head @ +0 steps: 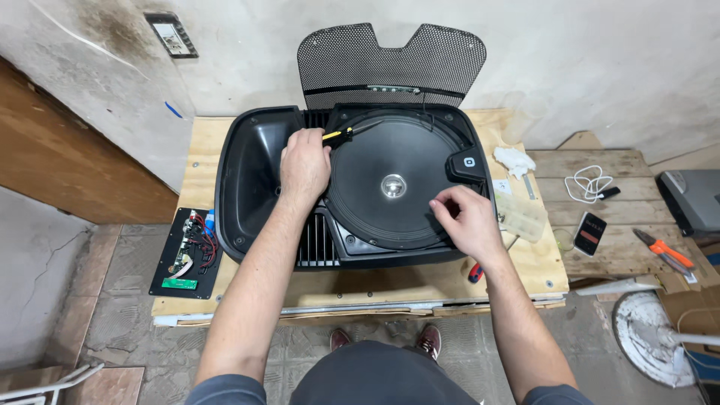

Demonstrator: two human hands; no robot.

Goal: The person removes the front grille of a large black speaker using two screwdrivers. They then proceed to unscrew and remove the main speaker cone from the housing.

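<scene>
A large black speaker cabinet (247, 180) lies face up on a wooden board (420, 281). Its round black speaker cone (390, 161) has a shiny metal centre cap (393, 185). My left hand (304, 161) grips a yellow and black screwdriver (341, 136), whose tip lies at the cone's upper left rim. My right hand (463, 220) rests with pinched fingers on the cone's lower right rim. A black mesh grille (390, 64) leans upright against the wall behind the cabinet.
A black panel with a circuit board and wires (187, 251) lies at the left. To the right are a clear plastic box (521, 216), a white cable (589, 182), a phone (589, 232), orange pliers (664, 251) and a red-handled tool (475, 272). A white fan base (649, 337) stands on the floor.
</scene>
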